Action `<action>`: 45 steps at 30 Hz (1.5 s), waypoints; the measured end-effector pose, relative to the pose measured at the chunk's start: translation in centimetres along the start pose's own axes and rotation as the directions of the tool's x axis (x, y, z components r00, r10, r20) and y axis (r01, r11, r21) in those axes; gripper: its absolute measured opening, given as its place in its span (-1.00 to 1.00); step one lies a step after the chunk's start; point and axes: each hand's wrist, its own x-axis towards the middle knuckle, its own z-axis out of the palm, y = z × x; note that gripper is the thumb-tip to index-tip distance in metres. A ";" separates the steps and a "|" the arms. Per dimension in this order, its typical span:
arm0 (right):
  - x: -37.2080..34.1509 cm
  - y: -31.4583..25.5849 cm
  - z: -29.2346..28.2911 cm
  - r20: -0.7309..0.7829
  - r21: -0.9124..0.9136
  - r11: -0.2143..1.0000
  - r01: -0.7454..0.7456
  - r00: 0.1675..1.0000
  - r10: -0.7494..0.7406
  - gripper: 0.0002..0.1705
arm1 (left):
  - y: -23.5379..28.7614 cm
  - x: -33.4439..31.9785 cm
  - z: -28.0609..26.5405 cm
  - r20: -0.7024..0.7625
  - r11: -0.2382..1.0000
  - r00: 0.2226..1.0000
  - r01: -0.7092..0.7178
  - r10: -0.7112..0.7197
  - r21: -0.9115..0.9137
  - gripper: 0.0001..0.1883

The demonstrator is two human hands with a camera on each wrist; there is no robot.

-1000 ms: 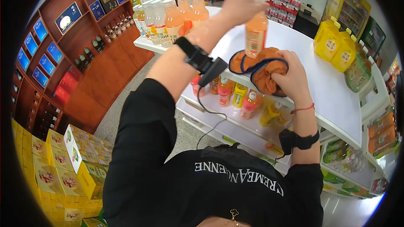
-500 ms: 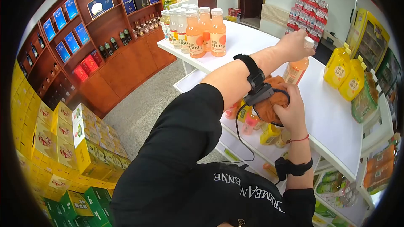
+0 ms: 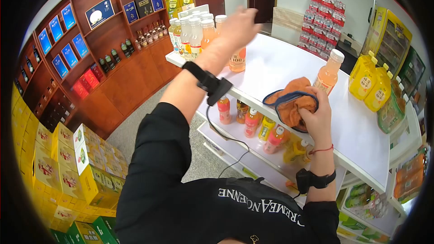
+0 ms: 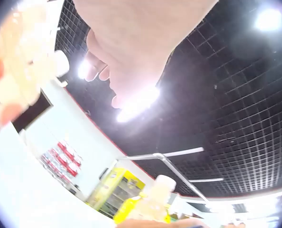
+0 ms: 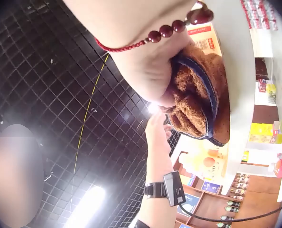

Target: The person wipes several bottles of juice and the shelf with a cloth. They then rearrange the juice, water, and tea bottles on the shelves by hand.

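My right hand [image 3: 318, 115] grips a bunched brown cloth [image 3: 294, 99] with dark blue edging over the front edge of the white counter [image 3: 280, 65]. Just beyond the cloth an orange drink bottle [image 3: 329, 70] with a white cap stands on the counter, its lower part hidden. My left hand [image 3: 239, 27], blurred, is raised at the near end of a group of bottles. Its fingers are loosely bent with nothing in them in the left wrist view. Behind the forearm, another orange bottle [image 3: 237, 61] is partly covered. Clear, pale-yellow bottles [image 3: 195, 36] stand to its left.
Yellow jugs [image 3: 365, 77] stand at the counter's right side. Several drinks, including a pink bottle [image 3: 274, 140], fill the shelf below the counter. Stacked yellow cartons [image 3: 58, 162] rise at the left, and red-and-white packs [image 3: 321, 22] are piled at the back.
My left hand first held the orange bottle by its cap above the cloth, lowered it onto the counter to the right, let go and moved left toward the bottle group. My right hand keeps the cloth.
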 end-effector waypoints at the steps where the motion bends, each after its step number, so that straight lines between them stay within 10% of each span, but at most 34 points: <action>1: 0.5 0.0 0.9 -0.013 0.002 1.000 0.031 0.999 -0.031 -0.46 | -2.0 -0.1 -0.4 0.069 0.998 0.996 0.057 -0.060 0.034 -0.48; 6: 2.9 -1.4 6.3 0.017 0.204 0.979 -0.010 1.000 0.006 -0.48 | -6.8 -0.2 0.9 0.275 0.999 0.961 0.032 -0.036 0.020 -0.46; 19: 11.5 -3.9 9.9 -0.229 0.333 0.938 0.092 0.973 -0.015 -0.44 | -5.5 0.1 2.1 0.176 0.881 0.984 0.055 0.033 -0.470 -0.43; 23: 12.1 -3.2 10.3 -0.209 0.066 0.969 0.237 0.953 -0.219 -0.32 | -1.6 -0.6 -0.5 0.326 0.750 0.945 0.211 0.006 -0.627 -0.42; 29: 8.4 1.2 9.1 -0.077 0.081 0.996 0.042 0.996 -0.036 -0.32 | -1.4 -1.3 2.0 0.180 0.834 0.982 0.056 0.053 -0.550 -0.40; 31: 7.0 3.8 8.9 0.196 -0.266 0.964 0.018 0.980 0.036 -0.34 | -0.5 -1.5 1.6 0.185 0.862 0.981 0.045 0.058 -0.505 -0.36; 35: 6.6 2.1 8.0 0.229 -0.344 0.939 0.015 0.971 0.069 -0.37 | 0.7 -1.7 1.4 0.177 0.901 0.984 0.085 -0.009 -0.425 -0.27; 41: 9.6 -2.9 7.8 -0.190 0.067 0.957 0.281 0.946 -0.264 -0.33 | -0.5 -1.3 3.7 0.133 0.818 0.984 -0.018 0.116 -0.575 -0.47; 43: 9.3 -3.0 8.9 -0.152 -0.140 0.926 0.351 0.916 -0.370 -0.29 | -0.7 -1.4 2.5 0.131 0.787 0.972 -0.076 0.195 -0.612 -0.44; 45: 8.0 -2.6 9.2 -0.105 -0.215 0.925 0.312 0.935 -0.339 -0.23 | -0.9 -1.4 2.0 0.371 0.646 0.929 0.277 0.010 -0.712 -0.41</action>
